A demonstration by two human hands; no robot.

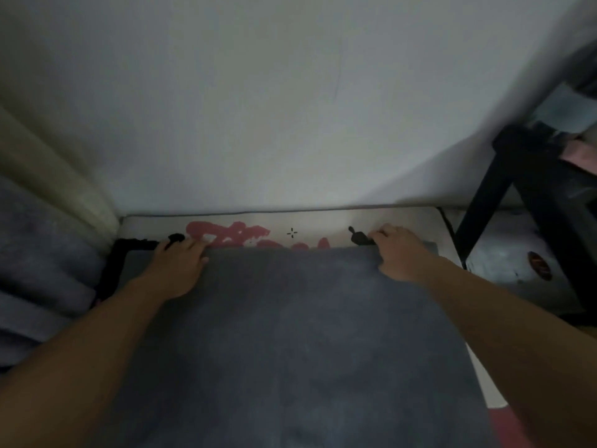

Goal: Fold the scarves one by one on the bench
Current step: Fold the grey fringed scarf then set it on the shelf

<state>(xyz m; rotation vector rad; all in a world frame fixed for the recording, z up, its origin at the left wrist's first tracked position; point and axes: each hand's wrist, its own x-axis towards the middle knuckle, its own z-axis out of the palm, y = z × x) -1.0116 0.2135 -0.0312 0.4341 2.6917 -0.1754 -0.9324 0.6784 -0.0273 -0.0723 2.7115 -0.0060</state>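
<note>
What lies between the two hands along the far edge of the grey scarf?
In the head view, only the grey fabric scarf spans between left hand and right hand; red markings lie just beyond.

Grey scarf (290, 334) fills the lower centre; left hand (181, 266) and right hand (400, 250) grip its far edge; bench (323, 226) behind.

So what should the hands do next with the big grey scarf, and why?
Probably smooth the far edge flat, then let go. The left hand and the right hand are both at the far edge of the grey scarf, near the wall. The scarf already lies spread over the bench, so that edge seems to be all that needs settling before the next fold.
</note>
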